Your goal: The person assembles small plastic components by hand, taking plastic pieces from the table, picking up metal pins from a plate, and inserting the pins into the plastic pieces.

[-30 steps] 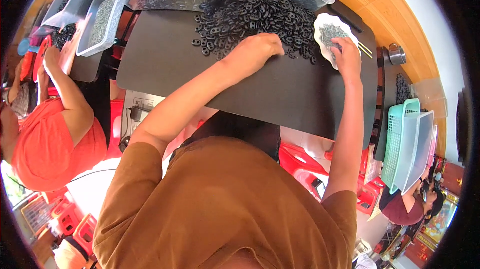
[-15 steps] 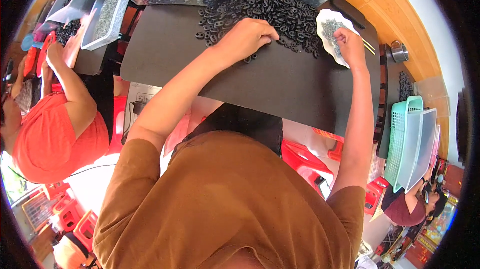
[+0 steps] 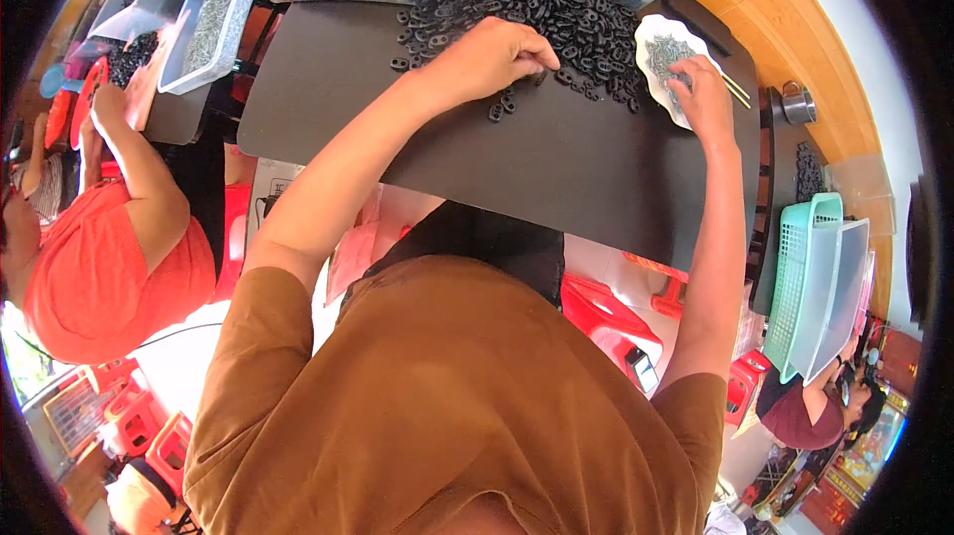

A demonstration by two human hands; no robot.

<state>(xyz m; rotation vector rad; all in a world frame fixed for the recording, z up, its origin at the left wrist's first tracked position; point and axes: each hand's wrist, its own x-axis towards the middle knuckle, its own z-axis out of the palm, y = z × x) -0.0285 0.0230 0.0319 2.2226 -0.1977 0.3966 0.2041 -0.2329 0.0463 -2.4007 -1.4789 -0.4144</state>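
Our room has a smooth, dark tabletop [image 3: 556, 157] and red stools [image 3: 593, 305]. At the white plate [image 3: 651, 30], our right hand [image 3: 706, 103] has its fingers apart; we cannot tell if our left hand [image 3: 487, 56] pinches anything. Black pieces [image 3: 556, 13], piled at the far side, look light and stiff: we'd hold their edges. The metal pins [image 3: 668, 54] look slippery.

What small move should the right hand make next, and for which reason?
Probably the right hand should pinch one of the small grey pieces: it is right over the white dish that holds them, while the left hand is at the near edge of the black pieces.
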